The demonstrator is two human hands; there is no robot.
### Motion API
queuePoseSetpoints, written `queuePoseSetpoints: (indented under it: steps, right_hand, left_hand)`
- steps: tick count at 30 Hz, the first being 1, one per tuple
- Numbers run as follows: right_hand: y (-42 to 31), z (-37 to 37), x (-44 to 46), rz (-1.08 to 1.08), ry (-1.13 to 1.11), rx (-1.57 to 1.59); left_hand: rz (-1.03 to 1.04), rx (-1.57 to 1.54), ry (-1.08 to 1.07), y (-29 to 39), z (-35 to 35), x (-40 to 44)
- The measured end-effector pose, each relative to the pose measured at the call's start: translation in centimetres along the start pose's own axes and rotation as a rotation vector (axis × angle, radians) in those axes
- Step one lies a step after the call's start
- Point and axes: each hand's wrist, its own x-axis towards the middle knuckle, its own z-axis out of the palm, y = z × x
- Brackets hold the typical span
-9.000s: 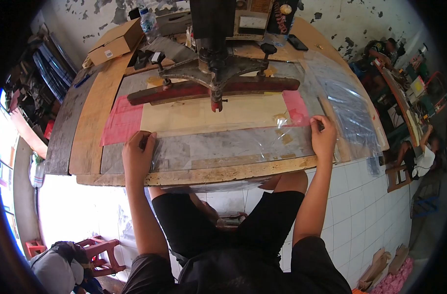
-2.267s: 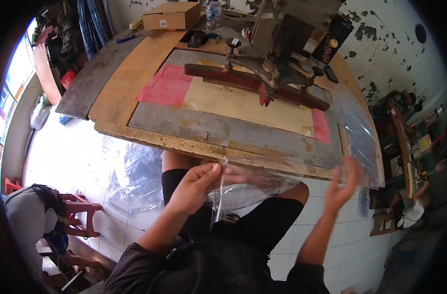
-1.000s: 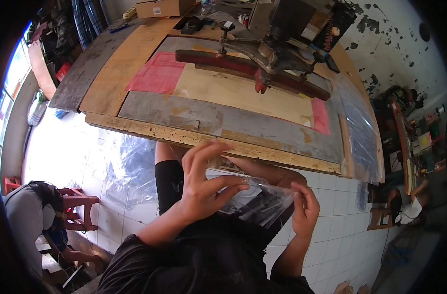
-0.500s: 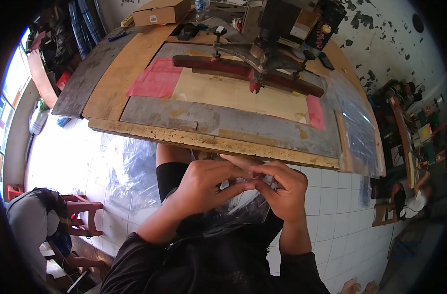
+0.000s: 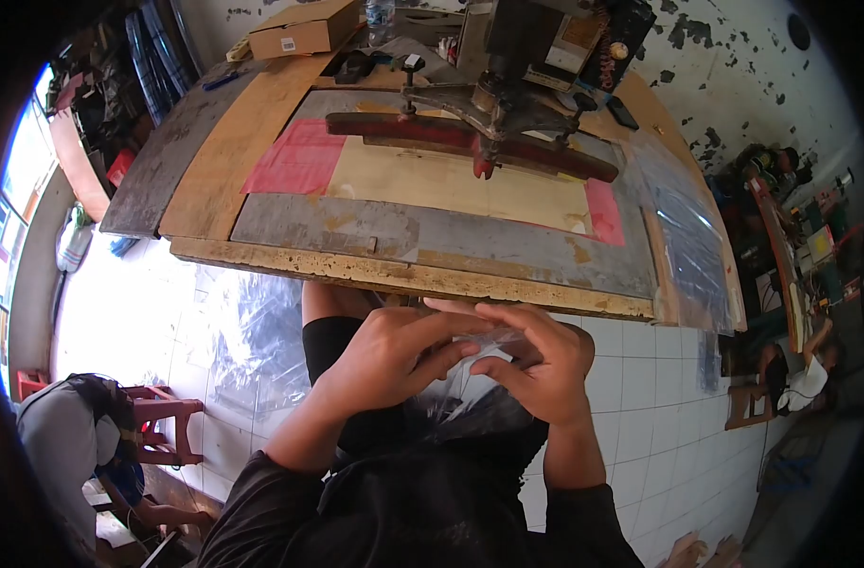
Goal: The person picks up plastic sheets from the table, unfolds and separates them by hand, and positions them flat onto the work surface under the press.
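Observation:
Clear plastic film (image 5: pixel 460 383) hangs between my two hands, over my lap and below the table's front edge. My left hand (image 5: pixel 389 355) is closed on the film, thumb against the curled fingers. On the other side my right hand (image 5: pixel 541 360) has its thumb and fingers curved round the film's upper edge, with a gap between thumb and index finger. Beyond them stands the table (image 5: pixel 403 270), with a cream sheet (image 5: pixel 451 185) and pink pieces (image 5: pixel 294 156) lying under the red bar of a press (image 5: pixel 479 142).
Clear plastic sheets lie at the table's right side (image 5: pixel 687 237) and on the floor at left (image 5: pixel 257 341). A cardboard box (image 5: pixel 304 28), a bottle (image 5: pixel 380 19) and a phone (image 5: pixel 622 113) are at the back. People sit at lower left and far right, near stools (image 5: pixel 167 417).
Since the oldest frame, both hands have come from the tabletop to my lap with the film. In the last half second, my right thumb has moved away from my left fingertips.

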Motion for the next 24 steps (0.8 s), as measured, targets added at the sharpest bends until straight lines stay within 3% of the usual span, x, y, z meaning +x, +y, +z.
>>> queuePoseSetpoints:
  steps: [3,6,10,15,24]
  right_hand:
    - [0.5,-0.1,-0.4,0.109,-0.034,0.126]
    - [0.1,-0.6,-0.3,0.210,-0.076,0.127]
    - [0.3,-0.3,-0.4,0.348,0.000,0.276]
    - [1.0,-0.7,0.0,0.344,0.078,0.321]
    - [1.7,-0.6,0.0,0.305,0.104,0.382]
  left_hand:
    - [-0.146,-0.044,-0.011,0.0,0.1,-0.4]
    - [-0.096,-0.066,0.112,-0.6,0.6,-0.4]
    - [-0.097,0.073,0.020,-0.3,-0.9,-0.1]
    - [-0.063,0.144,-0.090,-0.6,-2.1,-0.3]
    - [-0.013,0.116,-0.039,-0.9,-2.1,-0.3]
